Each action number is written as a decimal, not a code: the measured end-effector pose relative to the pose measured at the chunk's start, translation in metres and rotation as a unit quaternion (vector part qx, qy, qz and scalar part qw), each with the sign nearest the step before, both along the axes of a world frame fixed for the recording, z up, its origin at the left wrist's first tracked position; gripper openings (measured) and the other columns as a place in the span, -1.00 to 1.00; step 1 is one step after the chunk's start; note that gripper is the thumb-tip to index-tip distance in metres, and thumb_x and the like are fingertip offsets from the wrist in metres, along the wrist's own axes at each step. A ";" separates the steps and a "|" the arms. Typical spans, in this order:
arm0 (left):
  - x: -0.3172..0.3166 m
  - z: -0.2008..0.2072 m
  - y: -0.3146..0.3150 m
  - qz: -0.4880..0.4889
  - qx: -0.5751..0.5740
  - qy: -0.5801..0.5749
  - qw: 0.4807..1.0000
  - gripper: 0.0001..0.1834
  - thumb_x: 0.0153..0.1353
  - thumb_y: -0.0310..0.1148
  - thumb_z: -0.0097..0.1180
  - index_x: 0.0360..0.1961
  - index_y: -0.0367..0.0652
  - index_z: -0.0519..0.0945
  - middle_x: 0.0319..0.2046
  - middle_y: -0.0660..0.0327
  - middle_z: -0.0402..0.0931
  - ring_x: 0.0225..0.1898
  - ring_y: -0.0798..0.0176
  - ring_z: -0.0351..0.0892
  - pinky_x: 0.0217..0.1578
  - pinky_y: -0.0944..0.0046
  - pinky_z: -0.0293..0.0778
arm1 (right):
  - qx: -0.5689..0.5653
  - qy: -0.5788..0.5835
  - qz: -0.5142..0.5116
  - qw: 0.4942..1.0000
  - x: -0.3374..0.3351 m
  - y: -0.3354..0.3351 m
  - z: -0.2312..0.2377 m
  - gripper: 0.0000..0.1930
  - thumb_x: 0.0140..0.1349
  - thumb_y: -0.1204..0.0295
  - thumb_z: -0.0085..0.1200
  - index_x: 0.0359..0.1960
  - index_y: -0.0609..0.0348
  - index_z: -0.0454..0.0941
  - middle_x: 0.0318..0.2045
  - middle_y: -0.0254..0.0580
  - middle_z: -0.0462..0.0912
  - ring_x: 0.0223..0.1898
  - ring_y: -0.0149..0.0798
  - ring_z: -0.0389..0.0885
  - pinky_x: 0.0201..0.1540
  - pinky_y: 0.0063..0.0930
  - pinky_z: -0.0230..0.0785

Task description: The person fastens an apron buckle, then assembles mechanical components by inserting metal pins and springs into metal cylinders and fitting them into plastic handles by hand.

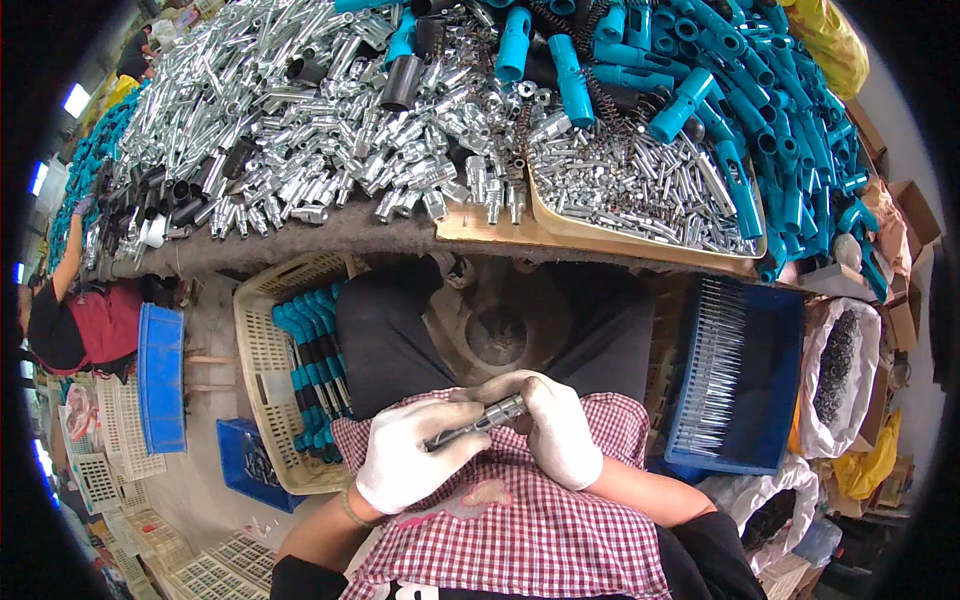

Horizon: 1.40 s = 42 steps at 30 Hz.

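Note:
Close to my lap, both gloved hands hold one silver metal shaft (478, 424) with a thicker stepped end, tilted up to the right. My left hand (412, 452) is closed round its lower, dark-tipped part. The thick end is gripped by my right hand (560, 430), with fingers bent over it. White knit gloves cover both hands, and the palms hide part of the shaft. Under the hands lies a red-and-white checked apron (540, 530).
A bench ahead carries heaped silver fittings (400, 150), teal tubes (790, 130) and a tray of small pins (640, 185). Left stands a cream crate (262, 400) of teal-handled tools; right, a blue bin (750, 400) of metal rods. Another person (90, 320) works at far left.

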<state>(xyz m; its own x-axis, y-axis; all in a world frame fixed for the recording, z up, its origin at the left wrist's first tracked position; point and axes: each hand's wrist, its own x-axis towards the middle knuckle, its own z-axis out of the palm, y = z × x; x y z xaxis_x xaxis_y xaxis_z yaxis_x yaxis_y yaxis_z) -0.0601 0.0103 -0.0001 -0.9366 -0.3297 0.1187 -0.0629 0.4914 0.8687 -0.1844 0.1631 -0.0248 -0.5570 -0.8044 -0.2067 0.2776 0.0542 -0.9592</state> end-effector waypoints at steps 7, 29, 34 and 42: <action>-0.001 -0.004 0.001 0.022 -0.010 -0.005 1.000 -0.72 -0.01 -0.42 0.42 -0.25 -0.28 0.71 -0.35 -0.02 0.68 -0.33 0.06 0.73 -0.29 0.20 0.61 | -0.062 -0.098 0.014 0.993 -0.008 -0.002 -0.005 -0.39 0.50 -0.01 -0.28 0.17 0.37 0.43 -0.01 0.01 0.63 -0.05 -0.27 0.60 0.02 -0.44 0.41; -0.002 -0.007 -0.004 0.076 -0.050 0.022 0.996 -0.73 0.01 -0.42 0.40 -0.23 -0.21 0.70 -0.41 0.05 0.66 -0.48 0.12 0.68 -0.44 0.26 0.56 | 0.013 0.083 -0.039 0.996 -0.001 0.012 -0.009 -0.65 0.42 0.45 -0.12 0.13 0.39 0.49 -0.02 0.05 0.66 0.04 -0.21 0.64 0.15 -0.39 0.43; -0.012 -0.005 -0.005 0.068 -0.082 0.042 0.993 -0.75 0.00 -0.43 0.40 -0.25 -0.21 0.69 -0.42 0.06 0.66 -0.45 0.07 0.68 -0.42 0.23 0.56 | 0.039 0.076 -0.023 0.996 -0.008 0.012 0.008 -0.65 0.42 0.43 -0.12 0.13 0.39 0.48 -0.02 0.05 0.66 0.03 -0.19 0.65 0.14 -0.38 0.42; -0.024 0.010 -0.014 0.090 0.003 0.006 0.996 -0.73 -0.04 -0.54 0.30 -0.26 -0.43 0.67 -0.36 0.05 0.70 -0.35 0.27 0.69 -0.24 0.33 0.55 | 0.030 0.405 -0.074 0.911 -0.092 0.025 0.058 -0.75 0.24 0.50 0.10 -0.05 0.23 0.61 -0.15 0.02 0.66 -0.10 -0.05 0.66 -0.02 -0.32 0.50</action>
